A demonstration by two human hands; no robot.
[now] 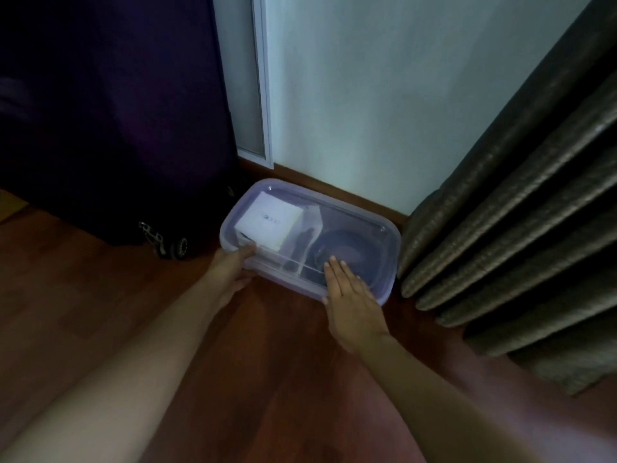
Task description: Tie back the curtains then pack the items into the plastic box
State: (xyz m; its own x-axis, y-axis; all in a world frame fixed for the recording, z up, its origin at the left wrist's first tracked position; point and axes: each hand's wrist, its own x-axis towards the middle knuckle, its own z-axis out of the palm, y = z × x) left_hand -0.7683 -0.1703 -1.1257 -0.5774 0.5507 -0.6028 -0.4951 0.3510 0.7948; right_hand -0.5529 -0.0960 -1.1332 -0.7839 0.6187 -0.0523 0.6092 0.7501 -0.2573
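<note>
Translucent lilac plastic box (pixel 387 262), grey ribbed curtain (pixel 521 208)

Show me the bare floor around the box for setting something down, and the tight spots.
Bare wooden floor lies in front of the plastic box, between the left hand and right hand, and left of it before the suitcase. Tight: the box's right end beside the curtain, its back along the skirting board.
</note>
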